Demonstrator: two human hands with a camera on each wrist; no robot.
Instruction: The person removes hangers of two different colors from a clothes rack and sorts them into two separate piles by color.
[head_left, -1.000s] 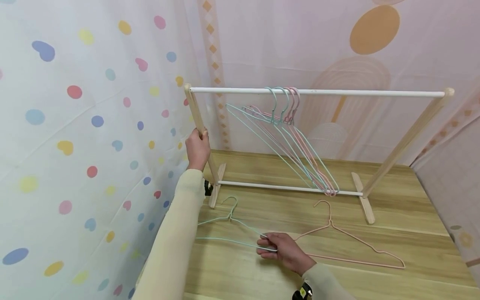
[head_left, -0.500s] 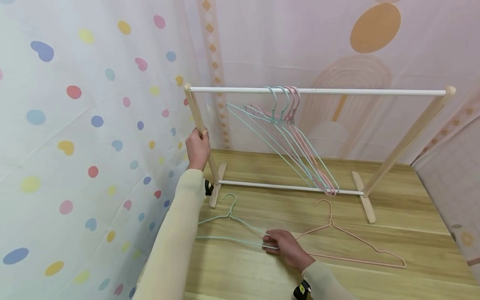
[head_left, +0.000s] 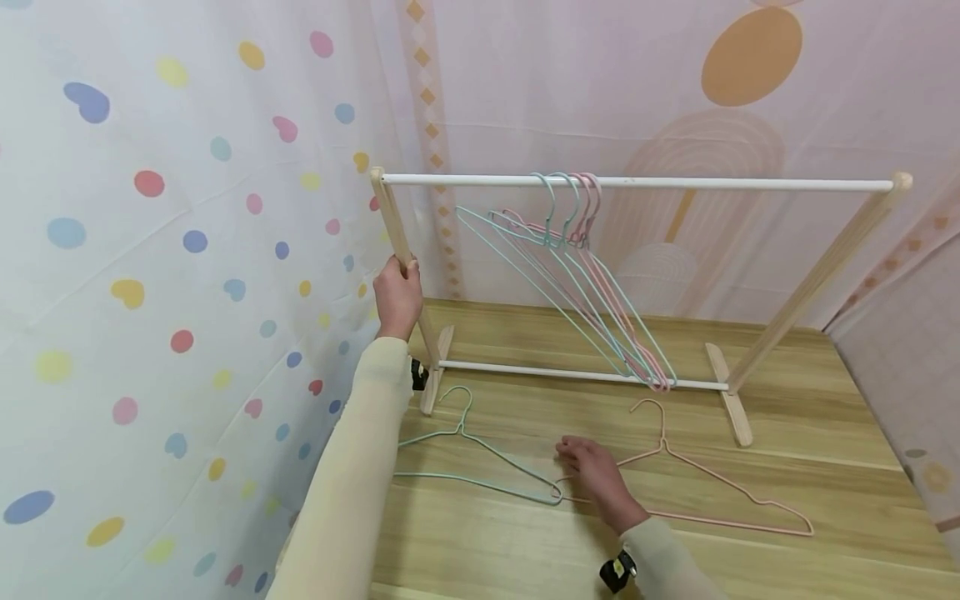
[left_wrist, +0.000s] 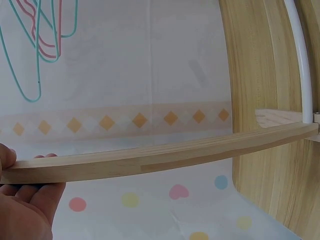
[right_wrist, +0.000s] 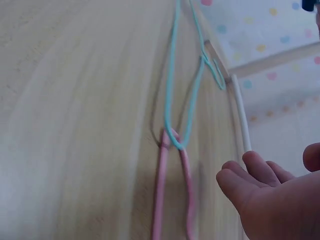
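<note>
My left hand (head_left: 397, 296) grips the left wooden post (head_left: 390, 218) of a small clothes rack; the left wrist view shows my fingers (left_wrist: 22, 200) curled round that post (left_wrist: 150, 161). My right hand (head_left: 588, 468) hovers low over the table with relaxed fingers, holding nothing, just above the left end of a pink wire hanger (head_left: 662, 442). A teal wire hanger (head_left: 459, 432) lies flat to its left. In the right wrist view the teal hanger (right_wrist: 170, 75) and the pink hanger (right_wrist: 161, 200) overlap at their tips, beside my right hand (right_wrist: 265, 195).
The rack's white top rail (head_left: 675, 183) carries several teal and pink hangers (head_left: 592, 283), leaning right onto the lower white rail (head_left: 540, 372). The wooden table (head_left: 825, 433) is walled by dotted curtains on the left and patterned ones behind and right.
My right hand has let go of the teal hanger's right end and slid right to the pink hanger's left end. The teal hanger now lies still. My left hand has stayed on the post.
</note>
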